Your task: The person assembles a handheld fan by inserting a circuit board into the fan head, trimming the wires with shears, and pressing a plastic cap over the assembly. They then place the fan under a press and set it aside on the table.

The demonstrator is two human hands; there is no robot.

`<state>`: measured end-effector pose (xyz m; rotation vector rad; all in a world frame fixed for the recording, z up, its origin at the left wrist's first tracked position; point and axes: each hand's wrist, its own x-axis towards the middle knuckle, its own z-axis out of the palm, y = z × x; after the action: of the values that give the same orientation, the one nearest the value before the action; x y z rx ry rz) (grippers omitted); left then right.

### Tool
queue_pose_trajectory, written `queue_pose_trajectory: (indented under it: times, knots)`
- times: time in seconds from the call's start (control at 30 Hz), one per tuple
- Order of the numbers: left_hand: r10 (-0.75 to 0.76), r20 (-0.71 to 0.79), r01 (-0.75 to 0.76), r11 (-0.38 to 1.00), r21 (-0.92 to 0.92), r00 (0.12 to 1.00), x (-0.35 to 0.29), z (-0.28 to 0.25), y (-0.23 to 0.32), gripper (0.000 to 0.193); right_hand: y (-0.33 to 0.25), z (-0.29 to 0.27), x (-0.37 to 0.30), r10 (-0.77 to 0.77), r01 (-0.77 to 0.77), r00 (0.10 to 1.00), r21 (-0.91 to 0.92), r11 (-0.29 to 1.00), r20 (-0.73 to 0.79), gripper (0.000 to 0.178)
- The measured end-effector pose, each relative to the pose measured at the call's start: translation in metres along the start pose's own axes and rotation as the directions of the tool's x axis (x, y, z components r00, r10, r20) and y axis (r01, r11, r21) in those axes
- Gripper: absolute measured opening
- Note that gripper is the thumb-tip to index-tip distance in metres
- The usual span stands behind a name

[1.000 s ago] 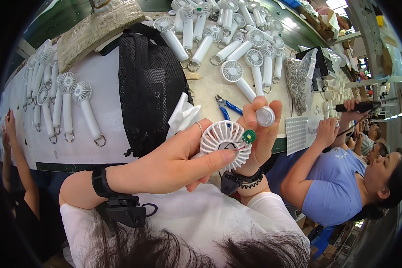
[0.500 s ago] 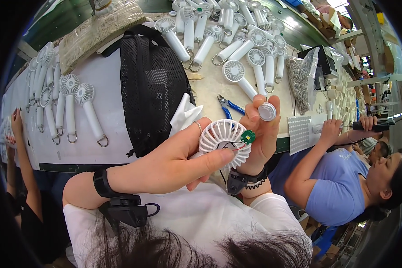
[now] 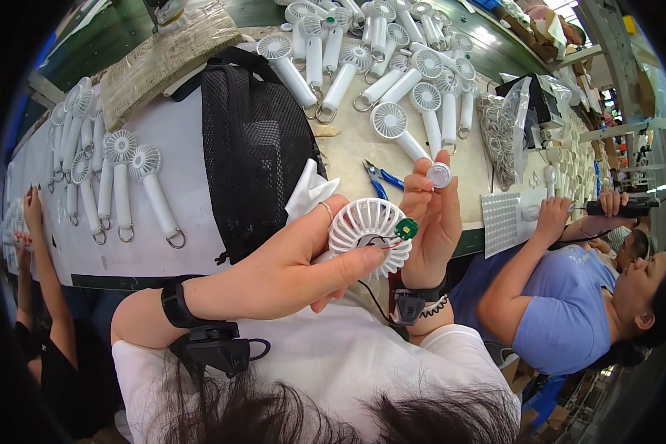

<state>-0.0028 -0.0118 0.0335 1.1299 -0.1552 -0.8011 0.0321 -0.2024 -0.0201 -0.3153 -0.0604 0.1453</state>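
My left hand (image 3: pixel 303 259) grips a white handheld fan (image 3: pixel 355 222) by its round slatted head. A small green circuit board (image 3: pixel 406 229) hangs out of the head on thin red and black wires. To the right, my right hand (image 3: pixel 434 229) has its fingers pinched on a small round white cap (image 3: pixel 439 175), held up apart from the fan. Just beyond the hands, blue-handled nippers (image 3: pixel 379 177) lie on the table beside a crumpled white tissue (image 3: pixel 311 190).
A black mesh bag (image 3: pixel 255 140) stands left of the tissue. Several white fans (image 3: pixel 155 189) lie on the left, and more are piled at the back (image 3: pixel 392 122). A bag of metal rings (image 3: pixel 498 140) sits on the right. Co-workers' arms (image 3: pixel 533 248) reach in at both sides.
My right hand has drawn slightly down with the cap, which has turned a little. The left hand keeps its hold on the fan, nearly still. The whole view has shifted slightly.
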Motion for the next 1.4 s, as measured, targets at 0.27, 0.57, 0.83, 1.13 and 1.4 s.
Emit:
queue_pose_trajectory:
  times: [0.27,0.57,0.83,1.13,1.4]
  knots:
    - [-0.014,-0.02,0.014,1.0,-0.022,1.0,0.003,-0.001,-0.002,0.027,-0.001,-0.008,-0.003,0.114,-0.115,0.993,0.077,0.99,0.015,0.035]
    - [-0.022,-0.035,0.022,1.0,-0.006,0.999,0.003,-0.004,-0.002,0.031,0.001,-0.002,-0.014,0.153,-0.158,0.983,0.046,0.986,0.1,0.034]
    - [0.432,-0.079,-0.228,0.613,0.757,0.899,0.0,-0.004,-0.009,0.044,-0.001,-0.004,-0.014,0.197,-0.206,0.971,0.056,0.977,0.139,0.035]
    - [0.217,-0.14,-0.065,0.729,0.682,0.966,-0.007,-0.004,0.006,0.039,-0.017,-0.003,-0.006,0.304,-0.283,0.943,-0.153,0.947,0.133,0.041]
    - [0.328,-0.063,-0.221,0.756,0.616,0.943,-0.002,-0.01,-0.004,0.042,-0.031,0.027,-0.017,0.2,0.187,0.939,-0.904,0.384,0.279,0.027]
